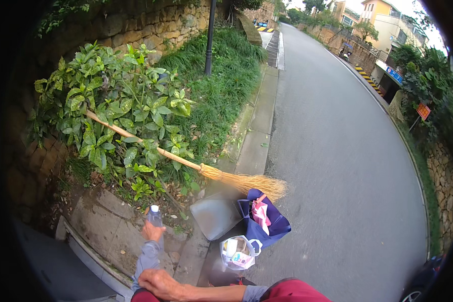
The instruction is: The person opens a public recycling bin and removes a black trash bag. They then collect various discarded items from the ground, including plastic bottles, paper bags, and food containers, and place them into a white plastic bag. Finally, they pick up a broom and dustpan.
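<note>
My left hand (153, 231) is closed around a clear plastic bottle (155, 216) with a white cap, held upright over the paving. Curled beside the left forearm, my right hand (161, 281) lies over my red-trousered left knee; its palm and fingertips are hidden. A twig broom (245, 181) leans through the shrub, its bristles spread over the kerb and road. Below the bristles are a blurred grey dustpan-like sheet (213, 216) and a dark blue bag (268, 226) holding pink cloth (261, 216). Nearer me, a white plastic bag (238, 265) stands open with packaged items inside.
A variegated shrub (128, 105) grows by a stone wall (162, 30) at left. Beyond it are a lamp post (209, 45), grass (226, 83) and a concrete kerb (255, 149). The asphalt road (339, 151) runs uphill on the right; part of a dark vehicle (422, 283) shows lower right.
</note>
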{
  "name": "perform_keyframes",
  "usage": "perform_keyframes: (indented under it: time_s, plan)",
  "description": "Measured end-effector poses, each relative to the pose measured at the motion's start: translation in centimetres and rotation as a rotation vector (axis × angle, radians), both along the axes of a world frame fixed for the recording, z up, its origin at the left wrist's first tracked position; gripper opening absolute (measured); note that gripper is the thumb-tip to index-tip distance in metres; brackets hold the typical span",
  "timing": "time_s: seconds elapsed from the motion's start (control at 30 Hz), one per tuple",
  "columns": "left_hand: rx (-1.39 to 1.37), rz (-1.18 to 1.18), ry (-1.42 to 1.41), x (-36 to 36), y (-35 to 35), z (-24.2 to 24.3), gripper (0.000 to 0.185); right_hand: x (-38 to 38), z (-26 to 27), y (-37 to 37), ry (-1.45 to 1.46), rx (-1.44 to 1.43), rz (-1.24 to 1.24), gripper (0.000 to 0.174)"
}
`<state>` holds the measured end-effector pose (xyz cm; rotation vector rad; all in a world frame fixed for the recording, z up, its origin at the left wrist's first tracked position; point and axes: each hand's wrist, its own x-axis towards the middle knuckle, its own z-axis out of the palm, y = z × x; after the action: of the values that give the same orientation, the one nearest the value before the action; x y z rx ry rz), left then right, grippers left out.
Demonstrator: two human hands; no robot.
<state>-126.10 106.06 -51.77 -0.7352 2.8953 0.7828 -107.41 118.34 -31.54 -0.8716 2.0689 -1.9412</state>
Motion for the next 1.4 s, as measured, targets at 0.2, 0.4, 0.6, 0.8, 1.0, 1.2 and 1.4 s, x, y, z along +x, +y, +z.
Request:
perform_keyframes:
  time_s: [0.2,0.4,0.6,0.8,1.0,1.2,1.4]
  plan:
    - [0.312,0.305,0.408,3.6,-12.0,9.2,0.067,15.2,5.3,-3.5,-0.280,-0.333,0.211,0.014]
    - [0.808,0.391,0.688,16.7,-20.6,20.1,0.045,27.9,9.0,2.1,-0.995,-0.516,1.286,0.024]
    - [0.454,0.236,0.748,31.4,-13.2,22.9,0.062,25.4,10.7,5.0,0.008,-0.280,0.830,0.012]
    - [0.167,0.353,0.643,44.1,-5.7,25.0,0.064,14.3,10.0,1.0,-0.116,-0.007,0.293,0.022]
    - [-0.248,0.407,0.561,54.9,-0.7,23.7,0.050,19.3,8.8,-6.9,0.529,0.478,0.438,0.036]
    - [-0.305,0.620,0.436,66.1,0.2,23.1,0.049,30.2,5.9,-12.4,0.644,0.364,0.556,0.039]
    - [-0.010,0.802,0.535,80.8,-1.1,24.7,0.050,44.2,7.4,-17.9,0.560,0.104,0.999,0.036]
